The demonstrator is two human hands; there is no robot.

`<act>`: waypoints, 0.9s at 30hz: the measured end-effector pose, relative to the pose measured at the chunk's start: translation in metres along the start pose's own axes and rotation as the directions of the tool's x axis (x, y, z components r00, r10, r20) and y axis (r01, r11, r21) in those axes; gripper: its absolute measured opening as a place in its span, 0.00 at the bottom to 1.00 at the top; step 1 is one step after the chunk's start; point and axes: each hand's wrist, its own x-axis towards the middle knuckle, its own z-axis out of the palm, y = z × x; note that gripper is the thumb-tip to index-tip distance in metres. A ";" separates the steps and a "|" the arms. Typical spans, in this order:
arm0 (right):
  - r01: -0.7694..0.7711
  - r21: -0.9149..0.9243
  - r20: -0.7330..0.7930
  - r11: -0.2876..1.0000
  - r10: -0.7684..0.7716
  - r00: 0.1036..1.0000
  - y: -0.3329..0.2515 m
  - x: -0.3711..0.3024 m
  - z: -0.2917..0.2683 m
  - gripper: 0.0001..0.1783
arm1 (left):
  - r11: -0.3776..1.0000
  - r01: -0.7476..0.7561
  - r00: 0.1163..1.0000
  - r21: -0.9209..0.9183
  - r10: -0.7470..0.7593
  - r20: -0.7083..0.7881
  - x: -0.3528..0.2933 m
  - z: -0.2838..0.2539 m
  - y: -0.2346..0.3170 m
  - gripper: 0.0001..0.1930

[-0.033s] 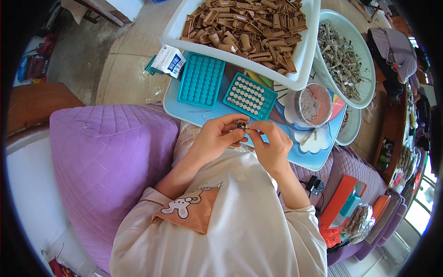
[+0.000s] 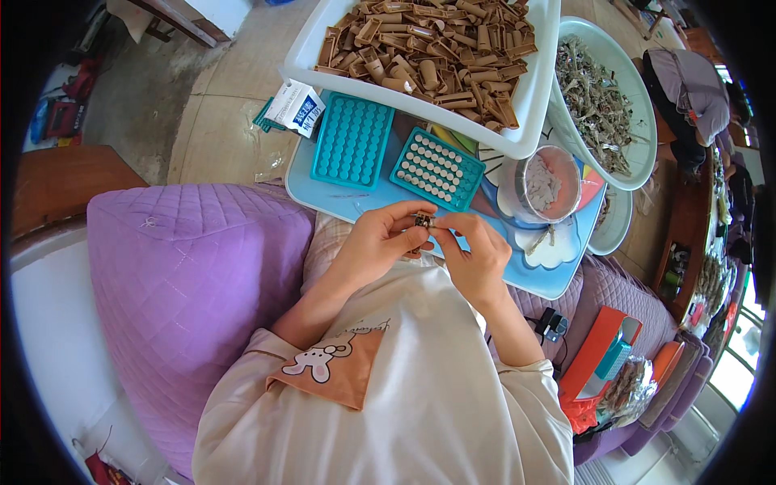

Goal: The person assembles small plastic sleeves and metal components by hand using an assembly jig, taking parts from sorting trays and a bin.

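My left hand (image 2: 380,240) holds a small dark, brass-coloured part (image 2: 422,219) between thumb and fingers, in front of my chest. The part is too small to name. Against its right side my right hand (image 2: 475,249) is pinched, fingertips closed on something tiny that I cannot make out. Just beyond my hands lies a teal tray (image 2: 437,170) with rows of round white pieces in many of its holes. Left of it is a larger teal tray (image 2: 353,139) with rows of round hollows. Both trays rest on a light blue table (image 2: 327,200).
A white bin (image 2: 540,89) full of brown plastic pieces stands behind the trays. At right are a round tub (image 2: 558,184) with white pieces and a pale basin (image 2: 641,105) of tangled greyish parts. A purple quilted cushion (image 2: 194,291) is at left. Another person (image 2: 687,89) is at far right.
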 end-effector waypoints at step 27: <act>-0.406 0.000 0.614 0.914 0.320 0.721 0.012 0.056 -0.042 0.20 | 0.986 -0.067 0.988 0.155 0.043 0.150 0.013 0.013 0.002 0.12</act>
